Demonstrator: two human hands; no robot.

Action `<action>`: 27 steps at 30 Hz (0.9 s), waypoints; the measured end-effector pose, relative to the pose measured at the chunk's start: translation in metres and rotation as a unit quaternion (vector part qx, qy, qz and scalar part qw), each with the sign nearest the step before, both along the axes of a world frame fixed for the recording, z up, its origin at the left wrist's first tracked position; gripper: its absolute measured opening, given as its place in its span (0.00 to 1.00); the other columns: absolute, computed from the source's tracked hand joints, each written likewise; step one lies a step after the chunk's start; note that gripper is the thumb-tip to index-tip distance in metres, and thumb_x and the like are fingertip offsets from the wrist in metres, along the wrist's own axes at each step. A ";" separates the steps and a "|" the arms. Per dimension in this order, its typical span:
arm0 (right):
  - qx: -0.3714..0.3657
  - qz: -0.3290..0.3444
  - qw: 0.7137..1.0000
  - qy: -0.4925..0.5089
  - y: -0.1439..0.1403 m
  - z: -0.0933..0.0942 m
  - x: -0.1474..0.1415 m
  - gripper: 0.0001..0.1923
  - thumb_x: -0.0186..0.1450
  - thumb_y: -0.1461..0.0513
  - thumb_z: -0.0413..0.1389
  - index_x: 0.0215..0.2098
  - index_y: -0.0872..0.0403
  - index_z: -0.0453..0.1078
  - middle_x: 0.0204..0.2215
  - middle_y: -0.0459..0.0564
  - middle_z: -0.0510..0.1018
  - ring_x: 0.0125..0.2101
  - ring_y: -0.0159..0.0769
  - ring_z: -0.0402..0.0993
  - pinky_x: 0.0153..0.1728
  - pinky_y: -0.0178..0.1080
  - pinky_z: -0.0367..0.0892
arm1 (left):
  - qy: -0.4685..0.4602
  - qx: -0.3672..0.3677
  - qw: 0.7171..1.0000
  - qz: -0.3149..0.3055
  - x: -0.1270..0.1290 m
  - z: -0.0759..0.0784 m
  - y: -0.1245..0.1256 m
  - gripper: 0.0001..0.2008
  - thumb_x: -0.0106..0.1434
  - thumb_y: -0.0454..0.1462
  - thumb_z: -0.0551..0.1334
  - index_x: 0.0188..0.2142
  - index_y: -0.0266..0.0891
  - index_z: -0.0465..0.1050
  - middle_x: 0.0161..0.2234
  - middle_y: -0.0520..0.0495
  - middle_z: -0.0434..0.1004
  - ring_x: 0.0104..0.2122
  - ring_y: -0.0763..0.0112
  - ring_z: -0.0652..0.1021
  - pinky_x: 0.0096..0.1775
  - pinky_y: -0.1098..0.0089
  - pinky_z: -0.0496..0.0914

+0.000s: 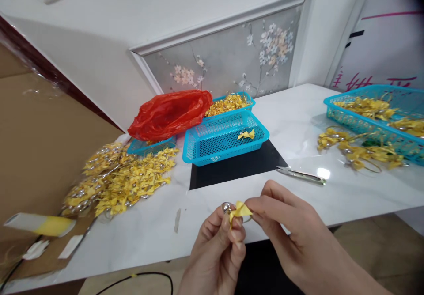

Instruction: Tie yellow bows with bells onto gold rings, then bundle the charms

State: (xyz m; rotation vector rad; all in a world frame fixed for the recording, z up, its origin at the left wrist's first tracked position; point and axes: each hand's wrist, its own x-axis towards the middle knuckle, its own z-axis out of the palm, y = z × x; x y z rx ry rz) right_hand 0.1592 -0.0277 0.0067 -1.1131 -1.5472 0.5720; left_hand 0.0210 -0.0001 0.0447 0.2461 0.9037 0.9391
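My left hand [217, 248] is closed, pinching a yellow ribbon bow [241, 211] with a round silver bell [226, 207] at its left end. From the right, my right hand [288, 228] has thumb and forefinger pressed together at the bow's right edge, where a thin loop of cord shows. Both hands are above the table's front edge. Beyond them a blue plastic basket [217, 157] stands partly on a black mat [232, 173], with a small yellow bow [246, 134] inside. To the right of the mat lies a pair of thread snips [301, 175].
At left is a heap of yellow bows with bells [132, 180]. A red plastic bag [168, 114] rests behind it. Another blue basket [374, 125] with yellow bows stands at right, loose bows [364, 151] before it. A cardboard box [49, 145] borders the table's left.
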 end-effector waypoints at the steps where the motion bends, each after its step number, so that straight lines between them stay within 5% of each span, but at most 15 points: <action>1: 0.001 0.002 1.000 0.003 0.000 0.000 0.000 0.12 0.70 0.69 0.46 0.39 0.54 0.71 0.27 0.45 0.61 0.25 0.30 0.62 0.23 0.32 0.60 | -0.003 -0.002 1.000 -0.001 0.000 0.000 0.000 0.18 0.65 0.19 0.53 0.28 0.30 0.78 0.21 0.47 0.76 0.17 0.85 0.75 0.22 0.86 0.73; 27: -0.020 0.018 1.000 0.016 -0.001 0.001 0.001 0.11 0.71 0.68 0.45 0.37 0.53 0.69 0.28 0.45 0.63 0.27 0.31 0.63 0.25 0.32 0.62 | -0.049 -0.013 0.998 -0.020 -0.002 -0.001 0.000 0.18 0.65 0.19 0.52 0.29 0.30 0.77 0.22 0.48 0.76 0.18 0.85 0.76 0.23 0.85 0.74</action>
